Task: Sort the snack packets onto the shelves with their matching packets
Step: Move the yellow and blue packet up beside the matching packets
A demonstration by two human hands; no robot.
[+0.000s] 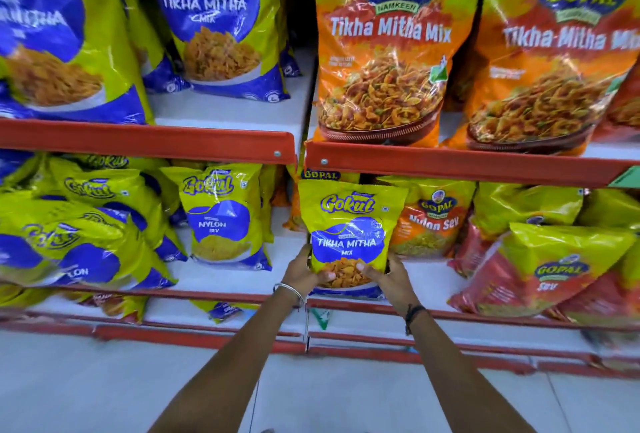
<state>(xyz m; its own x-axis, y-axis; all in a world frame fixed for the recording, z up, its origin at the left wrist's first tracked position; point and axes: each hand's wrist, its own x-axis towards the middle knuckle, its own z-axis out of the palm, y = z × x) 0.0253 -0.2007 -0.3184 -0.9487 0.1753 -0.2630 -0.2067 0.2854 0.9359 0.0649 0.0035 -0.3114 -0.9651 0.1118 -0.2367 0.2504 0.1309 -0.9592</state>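
I hold a small yellow-green and blue Gokul Tikha Mitha Mix packet upright in front of the middle shelf, between both hands. My left hand grips its lower left corner and my right hand grips its lower right corner. Large Gokul Tikha Mitha Mix packets stand on the upper shelf at the left. Orange Gopal Tikha Mitha Mix packets stand on the upper shelf at the right. Right behind the held packet is an orange Gopal Nylon Sev packet.
Gokul Nylon Sev packets fill the middle shelf at the left. Red Gopal Sev packets lean at the right. Red shelf rails run across each level. A lower shelf holds a few packets. Pale floor lies below.
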